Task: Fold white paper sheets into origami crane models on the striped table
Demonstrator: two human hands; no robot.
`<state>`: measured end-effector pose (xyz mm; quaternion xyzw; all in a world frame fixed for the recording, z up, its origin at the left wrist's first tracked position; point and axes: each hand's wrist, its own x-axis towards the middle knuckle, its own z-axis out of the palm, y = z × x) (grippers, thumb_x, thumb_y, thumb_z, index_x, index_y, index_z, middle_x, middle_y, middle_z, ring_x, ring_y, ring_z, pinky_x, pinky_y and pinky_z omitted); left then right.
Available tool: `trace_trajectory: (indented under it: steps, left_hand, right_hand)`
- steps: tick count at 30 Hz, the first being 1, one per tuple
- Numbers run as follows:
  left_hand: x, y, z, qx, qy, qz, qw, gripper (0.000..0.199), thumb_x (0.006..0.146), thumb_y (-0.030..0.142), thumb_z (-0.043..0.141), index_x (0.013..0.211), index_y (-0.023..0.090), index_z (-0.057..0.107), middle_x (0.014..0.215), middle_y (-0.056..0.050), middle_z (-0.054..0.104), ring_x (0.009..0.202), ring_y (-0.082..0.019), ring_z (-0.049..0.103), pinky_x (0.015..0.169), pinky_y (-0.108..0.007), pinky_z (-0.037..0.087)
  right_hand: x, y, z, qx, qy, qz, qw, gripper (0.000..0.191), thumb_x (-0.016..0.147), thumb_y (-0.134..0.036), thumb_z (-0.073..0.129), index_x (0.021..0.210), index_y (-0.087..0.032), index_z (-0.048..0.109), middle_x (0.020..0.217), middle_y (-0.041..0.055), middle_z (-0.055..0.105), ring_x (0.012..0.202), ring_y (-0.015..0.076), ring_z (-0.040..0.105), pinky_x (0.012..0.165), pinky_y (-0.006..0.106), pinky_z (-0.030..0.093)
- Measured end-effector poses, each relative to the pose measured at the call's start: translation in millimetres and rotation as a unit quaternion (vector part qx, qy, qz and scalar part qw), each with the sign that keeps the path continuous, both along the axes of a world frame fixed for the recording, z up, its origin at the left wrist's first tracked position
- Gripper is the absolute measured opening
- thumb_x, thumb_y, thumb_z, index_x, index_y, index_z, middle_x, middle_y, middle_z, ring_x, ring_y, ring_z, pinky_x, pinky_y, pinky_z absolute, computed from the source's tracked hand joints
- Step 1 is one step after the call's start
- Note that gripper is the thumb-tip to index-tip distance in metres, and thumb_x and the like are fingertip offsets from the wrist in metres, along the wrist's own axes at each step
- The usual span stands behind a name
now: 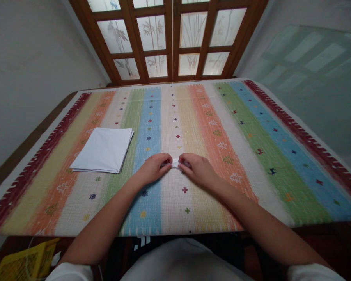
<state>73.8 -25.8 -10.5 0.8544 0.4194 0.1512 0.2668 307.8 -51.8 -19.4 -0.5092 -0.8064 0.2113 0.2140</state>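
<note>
Two bare hands are held close together near the middle of a striped woven rug (222,117), with the left hand (152,169) and the right hand (197,169) almost meeting. A small folded piece of white paper (175,163) is pinched between the fingertips of both hands, and its ends are hidden by the fingers. The paper is held over the pale stripe beside the blue one, though whether it is touching the rug cannot be told. A squared stack of white paper (103,150) is laid on the rug to the left of the hands, near the left hand but not touching it. The rug is spread over a wooden table (32,136), and wood-framed glazed doors (169,39) printed with bamboo are seen beyond it. A yellow bag (26,261) is seen below the table edge at the lower left, and white sleeves (70,272) are seen at the bottom of the view.
</note>
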Motion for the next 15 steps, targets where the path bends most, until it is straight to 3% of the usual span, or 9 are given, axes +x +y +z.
trace_trajectory:
  steps: [9,15]
  left_hand:
    - [3.9,-1.9,-5.0,0.035,0.008,-0.009,0.999,0.016,0.099,0.014,0.061,0.1,0.018,0.076,0.107,-0.008,0.074,0.102,-0.022,0.068,0.096,-0.037,0.055]
    - [5.2,-3.0,-2.8,0.081,0.08,-0.03,0.993,0.019,0.099,0.014,0.061,0.104,0.019,0.078,0.111,-0.01,0.076,0.104,-0.026,0.068,0.097,-0.042,0.056]
  right_hand:
    - [1.0,4.2,-4.9,0.007,0.011,0.047,0.999,0.011,0.1,-0.016,0.068,0.095,-0.02,0.077,0.112,0.0088,0.077,0.104,0.0234,0.07,0.089,0.034,0.05]
    - [-2.5,4.1,0.3,0.066,-0.062,0.082,0.993,0.015,0.103,-0.018,0.065,0.096,-0.019,0.077,0.101,0.01,0.078,0.099,0.0249,0.067,0.088,0.037,0.048]
